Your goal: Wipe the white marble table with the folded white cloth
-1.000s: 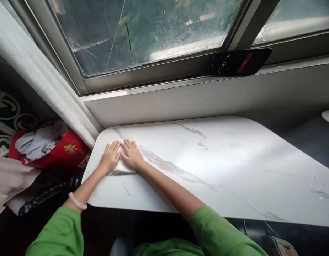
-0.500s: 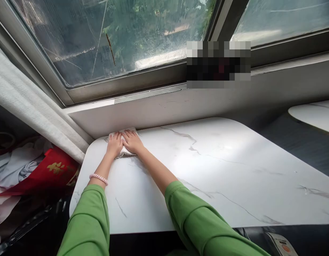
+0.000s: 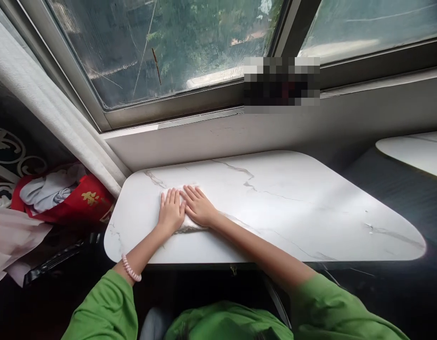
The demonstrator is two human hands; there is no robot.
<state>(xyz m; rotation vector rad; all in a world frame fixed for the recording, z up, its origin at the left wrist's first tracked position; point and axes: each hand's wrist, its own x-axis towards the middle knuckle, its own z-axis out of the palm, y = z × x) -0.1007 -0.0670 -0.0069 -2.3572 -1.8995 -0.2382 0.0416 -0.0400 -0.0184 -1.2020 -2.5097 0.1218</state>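
A white folded cloth (image 3: 190,226) lies on the white marble-patterned tabletop (image 3: 296,208), left of its middle. My left hand (image 3: 171,212) rests flat on the cloth's left part, fingers stretched out and pointing away from me. Beside it, my right hand (image 3: 200,207) presses flat on the right part, fingers extended. The two hands touch or nearly touch at the left thumb. Most of the cloth is covered by them; its near edge and a strip at the far side show. A pink coiled band (image 3: 131,268) circles my left wrist.
A window with a metal frame (image 3: 175,105) and a low wall run behind the table. To the left hang a pale curtain (image 3: 58,108) and a red bag (image 3: 76,203) with grey cloth inside. Another white tabletop (image 3: 413,148) shows at right. A pixelated patch hides part of the sill.
Both hands and the cloth have moved from the table's far left edge toward me and slightly right. My view has shifted, now showing the table's near right corner.
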